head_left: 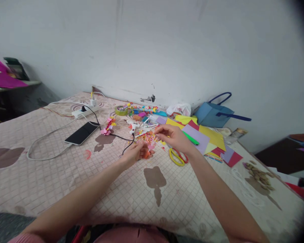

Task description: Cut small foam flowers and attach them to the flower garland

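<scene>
My left hand [136, 152] is closed in a pinch on a small pink and orange paper piece [150, 147] just above the quilted bed cover [66, 175]. Close to the right of it, my right hand [172, 136] also has its fingers pinched, on something small I cannot make out. Between and behind the hands lies a heap of small coloured paper bits [148, 137]. Yellow and red scissors [177, 156] lie just below my right wrist. A white glue gun [133, 127] with a black cord lies behind the left hand.
Coloured paper sheets [205, 138] and a green marker [191, 138] lie right of the hands, a blue bag [212, 114] behind them. A phone [81, 133], a power strip [84, 111], a tape roll [121, 110] and a paper flower garland [108, 125] lie to the left. Nuts [258, 173] are scattered at right.
</scene>
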Demonstrator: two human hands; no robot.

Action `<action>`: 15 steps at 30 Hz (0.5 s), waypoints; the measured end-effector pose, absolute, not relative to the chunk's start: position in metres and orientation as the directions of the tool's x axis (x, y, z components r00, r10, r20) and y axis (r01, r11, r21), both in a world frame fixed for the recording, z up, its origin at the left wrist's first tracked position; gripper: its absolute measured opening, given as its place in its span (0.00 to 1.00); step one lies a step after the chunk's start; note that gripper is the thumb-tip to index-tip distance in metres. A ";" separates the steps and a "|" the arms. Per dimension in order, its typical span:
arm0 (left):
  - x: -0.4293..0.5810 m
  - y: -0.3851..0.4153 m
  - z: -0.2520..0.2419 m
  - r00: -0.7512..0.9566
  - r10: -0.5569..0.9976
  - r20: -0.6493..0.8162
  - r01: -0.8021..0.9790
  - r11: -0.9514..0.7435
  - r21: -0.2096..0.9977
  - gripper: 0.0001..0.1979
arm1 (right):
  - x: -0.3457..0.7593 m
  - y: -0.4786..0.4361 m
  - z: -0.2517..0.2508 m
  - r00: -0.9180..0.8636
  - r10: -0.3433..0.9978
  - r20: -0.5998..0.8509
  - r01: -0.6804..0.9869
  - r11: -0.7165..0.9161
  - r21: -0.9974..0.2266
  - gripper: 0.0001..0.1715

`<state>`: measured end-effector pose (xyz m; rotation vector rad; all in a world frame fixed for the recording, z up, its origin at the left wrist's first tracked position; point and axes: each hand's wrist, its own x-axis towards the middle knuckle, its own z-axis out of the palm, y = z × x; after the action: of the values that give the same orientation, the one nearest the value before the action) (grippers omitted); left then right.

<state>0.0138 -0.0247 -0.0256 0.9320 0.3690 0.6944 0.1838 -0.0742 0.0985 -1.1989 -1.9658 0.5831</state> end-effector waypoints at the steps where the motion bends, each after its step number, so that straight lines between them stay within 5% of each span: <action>1: 0.014 -0.023 -0.027 0.738 0.675 -0.017 -0.375 0.432 0.820 0.21 | 0.183 -0.075 0.101 -0.296 0.882 0.366 0.561 0.470 -0.681 0.06; 15: 0.010 -0.022 -0.022 0.783 0.608 -0.132 -0.361 0.617 0.699 0.08 | 0.184 -0.084 0.109 -0.456 0.803 0.384 0.576 0.595 -0.560 0.14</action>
<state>0.0100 -0.0223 -0.0219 0.7089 0.3775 0.5727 0.1840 -0.0838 0.1090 -1.0866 -2.1954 0.4684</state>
